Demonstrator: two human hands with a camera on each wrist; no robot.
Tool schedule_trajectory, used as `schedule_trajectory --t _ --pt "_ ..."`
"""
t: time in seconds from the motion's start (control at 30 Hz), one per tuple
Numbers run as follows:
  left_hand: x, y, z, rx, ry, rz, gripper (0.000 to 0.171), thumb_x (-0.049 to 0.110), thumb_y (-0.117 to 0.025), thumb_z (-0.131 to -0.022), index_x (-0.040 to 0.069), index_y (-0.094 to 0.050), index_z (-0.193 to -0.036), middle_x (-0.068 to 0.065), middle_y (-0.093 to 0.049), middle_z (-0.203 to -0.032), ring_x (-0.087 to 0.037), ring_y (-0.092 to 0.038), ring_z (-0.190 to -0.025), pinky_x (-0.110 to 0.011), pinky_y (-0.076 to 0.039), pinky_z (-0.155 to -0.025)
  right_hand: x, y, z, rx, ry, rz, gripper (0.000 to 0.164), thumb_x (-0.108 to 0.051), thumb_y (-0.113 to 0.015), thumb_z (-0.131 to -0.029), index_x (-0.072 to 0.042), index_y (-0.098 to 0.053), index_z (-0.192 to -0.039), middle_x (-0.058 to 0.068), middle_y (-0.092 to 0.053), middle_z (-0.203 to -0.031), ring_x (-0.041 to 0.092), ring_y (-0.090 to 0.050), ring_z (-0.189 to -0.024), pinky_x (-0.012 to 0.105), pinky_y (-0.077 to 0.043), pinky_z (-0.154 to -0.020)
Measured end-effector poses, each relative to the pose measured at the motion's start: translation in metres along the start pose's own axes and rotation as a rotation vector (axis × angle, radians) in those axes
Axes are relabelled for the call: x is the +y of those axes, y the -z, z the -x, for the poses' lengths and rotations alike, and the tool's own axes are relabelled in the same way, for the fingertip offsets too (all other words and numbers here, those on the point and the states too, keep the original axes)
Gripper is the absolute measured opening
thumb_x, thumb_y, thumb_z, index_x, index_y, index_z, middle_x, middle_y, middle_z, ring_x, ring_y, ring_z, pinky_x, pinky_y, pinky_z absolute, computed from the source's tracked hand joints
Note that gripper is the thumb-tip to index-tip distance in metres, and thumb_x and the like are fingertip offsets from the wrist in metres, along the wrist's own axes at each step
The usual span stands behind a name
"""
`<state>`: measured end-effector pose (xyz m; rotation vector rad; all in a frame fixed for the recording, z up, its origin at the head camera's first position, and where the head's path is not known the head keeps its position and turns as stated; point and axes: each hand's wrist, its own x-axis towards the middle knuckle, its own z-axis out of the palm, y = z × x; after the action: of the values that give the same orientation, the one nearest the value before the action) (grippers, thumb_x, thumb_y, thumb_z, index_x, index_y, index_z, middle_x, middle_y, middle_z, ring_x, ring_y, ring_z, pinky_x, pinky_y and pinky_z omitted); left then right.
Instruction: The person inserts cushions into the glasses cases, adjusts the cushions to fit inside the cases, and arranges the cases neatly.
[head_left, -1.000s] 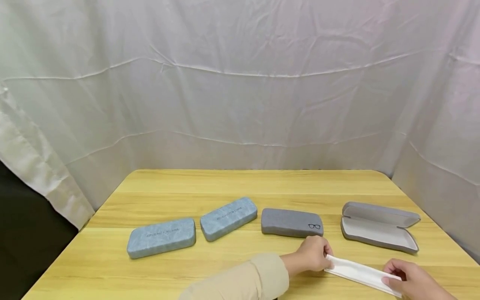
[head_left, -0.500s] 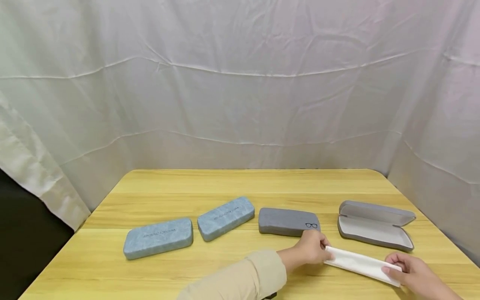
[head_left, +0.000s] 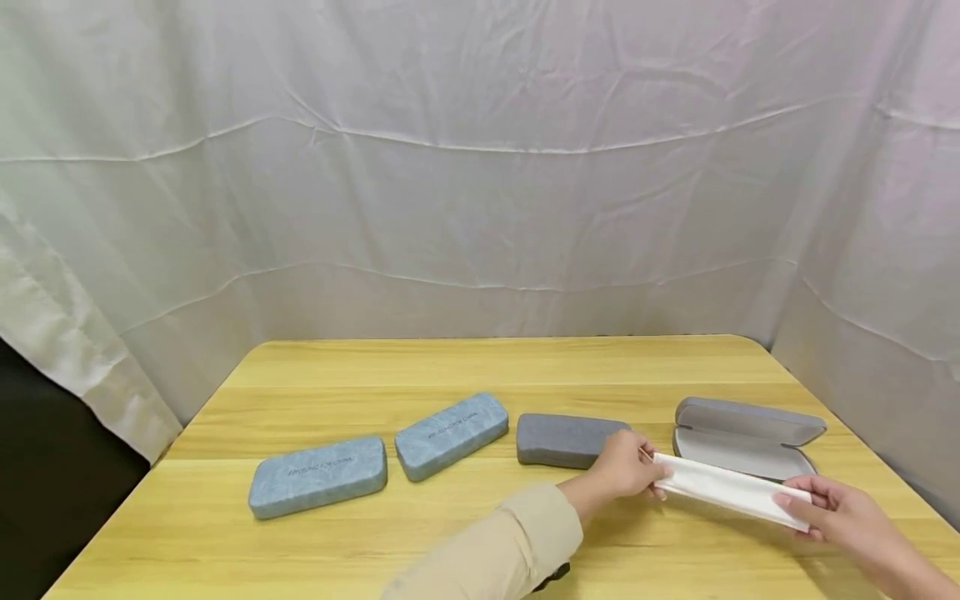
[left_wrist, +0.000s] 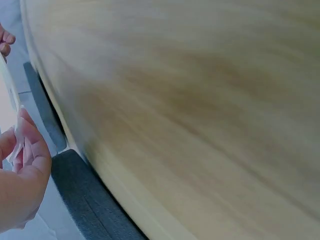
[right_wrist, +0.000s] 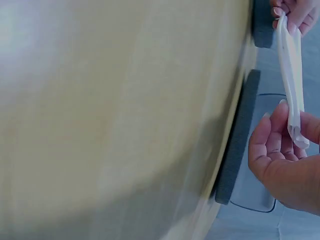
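Note:
A folded white cloth strip (head_left: 727, 490) is stretched between my two hands above the table. My left hand (head_left: 627, 467) pinches its left end between thumb and fingers, overlapping the right end of a closed grey glasses case (head_left: 562, 438). At the other end, my right hand (head_left: 851, 521) pinches the cloth, thumb on top. The layered folds of the cloth (right_wrist: 294, 75) show in the right wrist view. Just behind the strip lies an open grey glasses case (head_left: 738, 448), lid raised and lining pale; the cloth and right fingers cover its front edge.
Two closed blue glasses cases, one at the left (head_left: 318, 477) and one nearer the middle (head_left: 452, 436), lie on the wood-grain table (head_left: 480, 362). A pale curtain (head_left: 480, 208) hangs behind the table and at its sides.
Both hands have lifted the cloth and carried it away from me, toward the open grey case. The left hand now hides the glasses mark on the closed grey case.

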<state>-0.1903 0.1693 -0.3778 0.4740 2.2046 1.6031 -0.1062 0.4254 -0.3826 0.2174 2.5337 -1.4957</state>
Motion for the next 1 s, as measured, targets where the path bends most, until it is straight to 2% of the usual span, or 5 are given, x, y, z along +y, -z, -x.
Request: schedule_trajectory --t 0.1,0.23,0.47,0.73,1.0 --pt "0.004 -0.002 -0.002 0.008 0.004 0.040 0.010 -0.001 -0.067 -0.082 0.001 -0.056 -0.082 -0.012 -0.062 -0.062 -0.033 -0.068 -0.063 -0.027 -0.055 -0.052 0.001 0.003 -0.004 0.047 0.010 -0.019 0.007 -0.019 -0.050 -0.096 -0.016 -0.056 -0.097 -0.015 -0.061 -0.081 0.005 -0.062 -0.073 0.024 -0.055 -0.067" --pt "0.006 -0.006 -0.005 0.021 0.000 0.059 0.010 -0.001 -0.067 -0.081 0.001 -0.058 -0.082 -0.011 -0.062 -0.061 -0.033 -0.068 -0.064 -0.027 -0.055 -0.053 0.000 0.008 -0.009 0.102 0.052 -0.059 0.010 -0.017 -0.051 -0.096 -0.022 -0.059 -0.092 -0.016 -0.060 -0.079 0.005 -0.062 -0.069 0.023 -0.054 -0.065" --pt "0.008 -0.011 -0.017 0.076 -0.023 0.085 0.012 0.000 -0.067 -0.082 0.003 -0.056 -0.078 -0.009 -0.060 -0.058 -0.032 -0.068 -0.062 -0.026 -0.054 -0.052 -0.004 0.007 -0.012 0.170 0.100 -0.296 0.023 -0.008 -0.051 -0.095 -0.020 -0.060 -0.078 -0.011 -0.062 -0.074 0.006 -0.062 -0.064 0.021 -0.053 -0.059" --pt "0.012 -0.022 -0.031 0.162 0.012 0.070 0.019 -0.002 -0.068 -0.080 0.005 -0.052 -0.073 -0.004 -0.056 -0.058 -0.030 -0.067 -0.060 -0.024 -0.053 -0.051 -0.003 0.010 -0.022 0.247 0.040 -0.318 0.013 -0.019 -0.058 -0.092 -0.012 -0.054 -0.082 -0.011 -0.059 -0.069 0.005 -0.061 -0.061 0.021 -0.052 -0.057" --pt "0.015 -0.044 -0.039 0.252 0.044 0.196 0.031 -0.011 -0.067 -0.076 0.006 -0.044 -0.064 -0.001 -0.042 -0.057 -0.033 -0.065 -0.054 -0.024 -0.053 -0.048 0.010 0.023 -0.031 0.222 0.040 -0.353 0.017 -0.014 -0.055 -0.093 -0.023 -0.057 -0.080 -0.012 -0.060 -0.071 0.003 -0.060 -0.062 0.018 -0.049 -0.054"
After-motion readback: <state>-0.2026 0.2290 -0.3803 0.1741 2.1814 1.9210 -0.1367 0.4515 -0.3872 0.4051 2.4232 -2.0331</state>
